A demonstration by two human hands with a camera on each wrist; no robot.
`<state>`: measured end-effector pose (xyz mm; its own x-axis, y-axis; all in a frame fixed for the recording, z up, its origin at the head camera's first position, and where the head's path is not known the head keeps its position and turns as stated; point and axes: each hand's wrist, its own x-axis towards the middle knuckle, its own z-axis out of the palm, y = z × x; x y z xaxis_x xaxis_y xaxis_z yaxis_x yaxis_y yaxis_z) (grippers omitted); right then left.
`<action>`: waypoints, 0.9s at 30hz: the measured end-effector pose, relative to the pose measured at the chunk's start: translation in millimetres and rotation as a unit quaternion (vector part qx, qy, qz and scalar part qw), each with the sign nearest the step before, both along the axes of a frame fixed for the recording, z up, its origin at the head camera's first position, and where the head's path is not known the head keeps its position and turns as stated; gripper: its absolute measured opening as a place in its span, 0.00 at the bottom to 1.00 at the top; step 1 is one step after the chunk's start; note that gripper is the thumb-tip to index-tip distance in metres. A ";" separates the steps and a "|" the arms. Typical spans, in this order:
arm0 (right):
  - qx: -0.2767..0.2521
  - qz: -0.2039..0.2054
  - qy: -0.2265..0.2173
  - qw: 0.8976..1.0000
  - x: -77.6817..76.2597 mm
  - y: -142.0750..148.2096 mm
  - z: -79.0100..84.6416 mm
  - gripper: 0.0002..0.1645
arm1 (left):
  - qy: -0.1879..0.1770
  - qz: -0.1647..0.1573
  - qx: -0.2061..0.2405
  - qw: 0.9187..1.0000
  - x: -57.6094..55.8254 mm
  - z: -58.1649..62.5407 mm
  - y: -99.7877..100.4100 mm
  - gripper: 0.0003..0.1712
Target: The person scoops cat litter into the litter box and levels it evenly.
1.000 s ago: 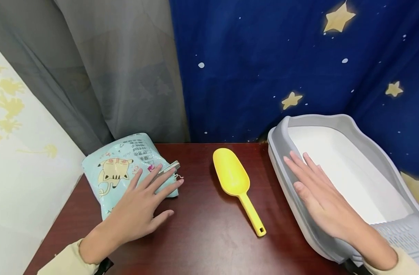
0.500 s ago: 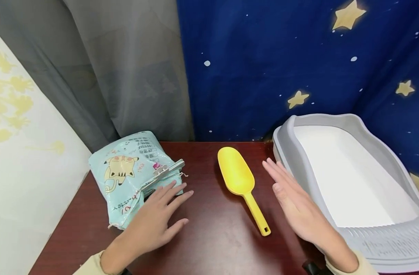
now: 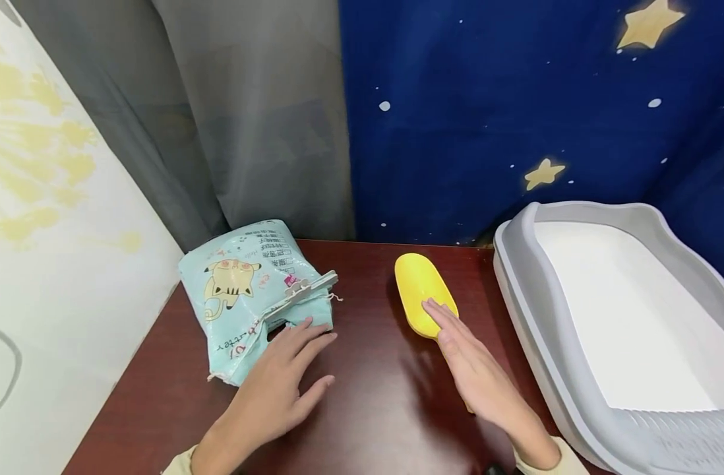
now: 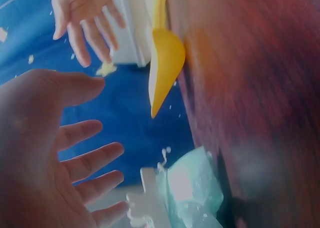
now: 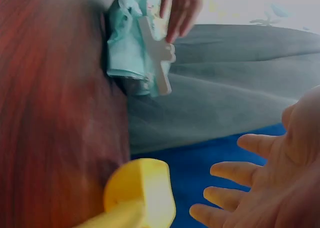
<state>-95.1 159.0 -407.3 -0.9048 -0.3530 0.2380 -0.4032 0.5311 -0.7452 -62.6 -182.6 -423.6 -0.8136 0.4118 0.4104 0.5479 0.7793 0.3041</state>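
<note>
A light-blue plastic bag (image 3: 252, 297) with a cartoon cat lies at the left of the table, its folded top held by a pale clip (image 3: 299, 293). My left hand (image 3: 273, 392) hovers over the bag's near right corner, fingers spread, holding nothing. A yellow scoop (image 3: 421, 287) lies in the middle, bowl toward the back. My right hand (image 3: 481, 373) is above it with straight fingers, hiding most of the handle in the head view. In the right wrist view, that hand (image 5: 270, 178) is apart from the scoop (image 5: 145, 188).
A grey litter tray (image 3: 552, 343) with a white floor stands at the right of the dark red-brown table (image 3: 368, 396). Behind hang a grey curtain (image 3: 273, 119) and a blue one (image 3: 457, 145) with stars. A white wall (image 3: 53, 277) borders the left.
My right hand has moved left from over the litter tray to above the scoop. My left hand has drawn back off the bag's clip. The head view has turned left.
</note>
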 end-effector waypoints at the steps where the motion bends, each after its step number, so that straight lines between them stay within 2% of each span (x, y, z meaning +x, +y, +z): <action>1: 0.001 0.001 0.000 1.000 -1.7 -3.0 -1.9 0.30 | 0.005 0.008 0.008 1.000 -0.7 0.2 -0.7 0.33; 7: 0.003 0.020 -0.023 1.000 -13.1 -23.9 -6.1 0.31 | 0.058 0.053 0.055 0.995 -2.3 3.1 -13.7 0.28; 13: 0.010 0.051 -0.036 0.998 -30.5 -47.2 -5.3 0.31 | 0.117 0.108 0.092 0.983 -1.8 5.3 -40.3 0.27; 20: -0.006 0.106 -0.057 0.993 -46.2 -67.8 -6.4 0.33 | 0.113 0.178 0.102 0.972 9.2 0.5 -67.4 0.29; 23: -0.024 0.130 -0.036 0.991 -52.2 -75.6 -7.5 0.35 | 0.118 0.198 0.113 0.967 13.9 -3.0 -74.9 0.27; 27: -0.035 0.145 0.002 0.989 -62.0 -88.0 -9.7 0.37 | 0.121 0.203 0.125 0.964 19.0 -9.0 -79.9 0.25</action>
<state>-157.1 71.0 -416.9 -0.7668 -0.5801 0.2747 -0.5340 0.3392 -0.7744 -43.6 -262.5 -432.6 -0.7554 -0.0560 0.6529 0.2923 0.8630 0.4121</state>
